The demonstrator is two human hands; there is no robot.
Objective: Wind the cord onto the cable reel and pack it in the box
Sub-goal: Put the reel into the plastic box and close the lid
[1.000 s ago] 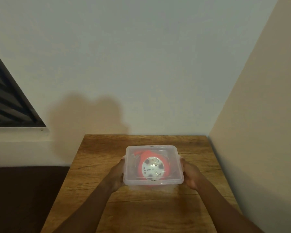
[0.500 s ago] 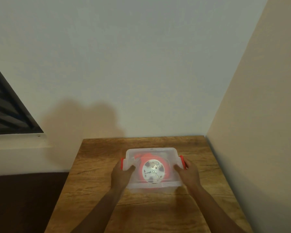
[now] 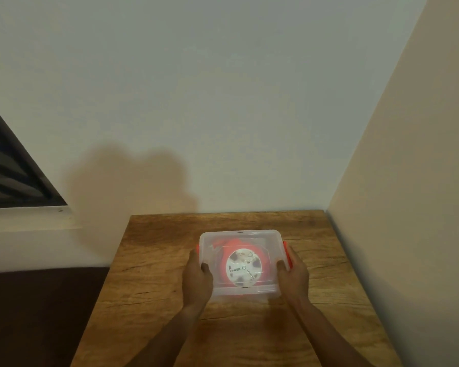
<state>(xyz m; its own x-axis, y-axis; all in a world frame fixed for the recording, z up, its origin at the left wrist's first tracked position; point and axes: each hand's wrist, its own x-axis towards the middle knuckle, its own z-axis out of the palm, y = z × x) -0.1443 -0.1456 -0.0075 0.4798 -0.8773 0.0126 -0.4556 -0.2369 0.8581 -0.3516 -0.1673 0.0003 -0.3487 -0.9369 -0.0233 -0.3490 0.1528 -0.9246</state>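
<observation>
The red clips have been swung up against the lidded box, pressed by both hands; reel inside, packing nearly done.

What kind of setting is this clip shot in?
Probably a home room corner: a small wooden table against plain painted walls, a dark slatted window on the left, no workshop gear.

Head view looks forward and down, close over the table.
</observation>
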